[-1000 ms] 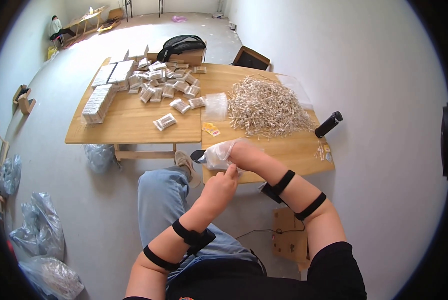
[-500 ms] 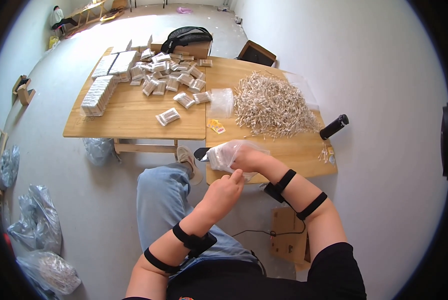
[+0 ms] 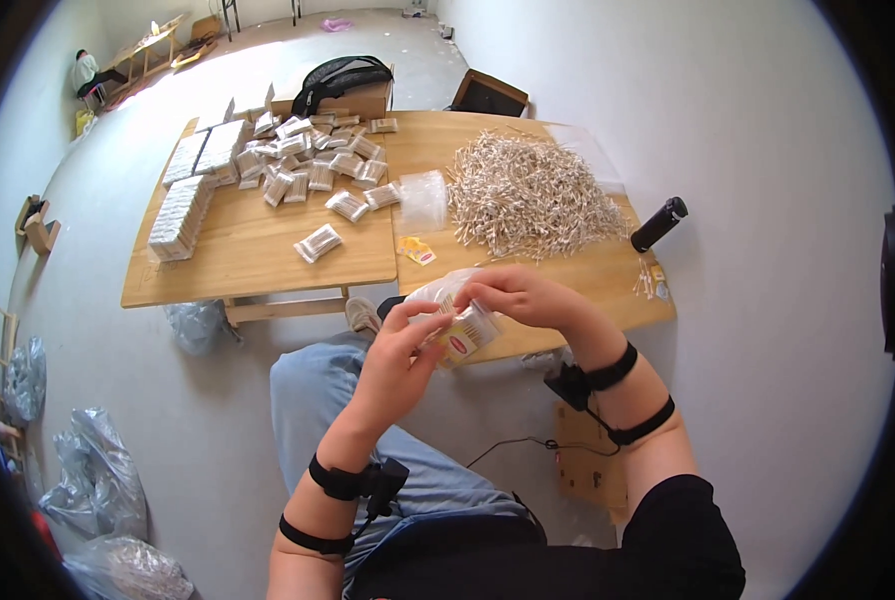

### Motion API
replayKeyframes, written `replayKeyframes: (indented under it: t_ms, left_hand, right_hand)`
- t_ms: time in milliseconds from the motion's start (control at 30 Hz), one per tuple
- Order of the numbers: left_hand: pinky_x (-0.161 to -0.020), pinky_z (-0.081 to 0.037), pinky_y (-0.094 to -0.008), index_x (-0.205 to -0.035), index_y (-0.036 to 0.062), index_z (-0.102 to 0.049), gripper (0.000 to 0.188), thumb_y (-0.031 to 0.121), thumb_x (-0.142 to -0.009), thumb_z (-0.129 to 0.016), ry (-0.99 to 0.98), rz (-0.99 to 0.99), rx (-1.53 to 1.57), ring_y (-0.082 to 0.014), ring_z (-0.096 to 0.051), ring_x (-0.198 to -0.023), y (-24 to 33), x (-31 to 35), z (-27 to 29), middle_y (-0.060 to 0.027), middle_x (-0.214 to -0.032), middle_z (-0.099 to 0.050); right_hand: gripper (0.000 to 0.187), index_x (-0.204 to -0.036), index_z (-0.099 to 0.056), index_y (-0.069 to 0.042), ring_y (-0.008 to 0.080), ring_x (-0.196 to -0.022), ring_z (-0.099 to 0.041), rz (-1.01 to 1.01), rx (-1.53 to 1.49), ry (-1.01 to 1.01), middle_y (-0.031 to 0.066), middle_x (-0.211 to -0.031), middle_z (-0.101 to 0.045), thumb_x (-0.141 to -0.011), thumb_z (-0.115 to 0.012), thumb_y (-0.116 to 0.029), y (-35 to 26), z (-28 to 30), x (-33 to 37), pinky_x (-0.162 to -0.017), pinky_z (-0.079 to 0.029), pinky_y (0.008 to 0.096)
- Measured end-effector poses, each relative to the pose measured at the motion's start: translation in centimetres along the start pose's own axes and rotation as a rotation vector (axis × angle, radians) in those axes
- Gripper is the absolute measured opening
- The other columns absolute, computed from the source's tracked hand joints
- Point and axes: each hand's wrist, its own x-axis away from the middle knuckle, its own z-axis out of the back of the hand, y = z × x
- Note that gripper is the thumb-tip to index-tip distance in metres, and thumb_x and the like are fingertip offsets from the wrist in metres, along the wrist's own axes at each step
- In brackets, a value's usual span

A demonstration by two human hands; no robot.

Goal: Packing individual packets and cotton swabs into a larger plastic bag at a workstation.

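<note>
"Where did we have the small clear plastic packet with the yellow label and red oval (image 3: 465, 338)?"

"Between both hands, above the near edge of the pale wooden table (image 3: 613, 305). Our left hand (image 3: 393, 365) grasped its left side, thumb against fingers. Our right hand (image 3: 523, 295) pinched near its upper edge, fingers curled; the exact contact was partly hidden."

"How were we to handle it well?"

"We judged a light left grip best, so the slim brown sticks inside stayed straight, with right fingertips working evenly along the edge."

"And the big loose heap of white-tipped cotton swabs (image 3: 533, 195)?"

"It lay beyond our hands, on the same table, well apart from the packet."
</note>
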Motion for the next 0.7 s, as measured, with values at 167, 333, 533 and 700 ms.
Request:
replayKeyframes:
  t_ms: [167,333,533,700]
  left_hand:
    - [-0.073,-0.051,-0.0229,-0.121,0.0012,-0.06,0.031,-0.001,-0.09,-0.062,0.169,0.094,0.384,-0.0109,-0.061,-0.084,-1.0,-0.4,-1.5,-0.0083,-0.118,-0.055]
    - [-0.075,-0.052,-0.0219,-0.127,-0.0034,-0.049,0.037,0.001,-0.092,-0.061,0.331,0.297,0.6,-0.0115,-0.064,-0.09,-1.2,-0.2,-3.3,-0.0094,-0.119,-0.053]
    - [-0.08,-0.054,-0.0252,-0.13,-0.0005,-0.044,0.039,0.002,-0.094,-0.059,0.295,0.162,0.474,-0.0141,-0.064,-0.098,1.6,0.0,-6.2,-0.009,-0.117,-0.054]
    - [-0.085,-0.052,-0.036,-0.123,0.0014,-0.051,0.038,-0.002,-0.087,-0.061,0.297,-0.068,-0.025,-0.0251,-0.063,-0.102,1.0,0.1,-4.0,-0.0138,-0.116,-0.058]
  right_hand:
    - [0.047,-0.13,-0.043,-0.002,0.0161,-0.109,-0.055,0.164,-0.523,0.201,0.008,-0.117,-0.057,-0.094,-0.065,-0.023,-0.2,-2.9,2.9,-0.091,-0.047,0.0321]
    - [0.06,-0.125,-0.049,-0.004,0.0367,-0.108,-0.056,0.376,0.477,0.706,0.0189,-0.118,-0.053,-0.076,-0.079,-0.021,-4.8,-5.0,5.2,-0.094,-0.046,0.0398]
    - [0.048,-0.122,-0.054,0.004,0.038,-0.107,-0.058,0.346,0.815,0.659,0.0221,-0.117,-0.057,-0.077,-0.069,-0.005,-3.0,-7.1,4.9,-0.087,-0.051,0.0444]
    - [0.033,-0.114,-0.061,-0.003,0.0399,-0.09,-0.063,0.334,0.561,0.707,0.0205,-0.1,-0.065,-0.081,-0.061,0.003,-0.2,-4.2,5.0,-0.076,-0.052,0.0436]
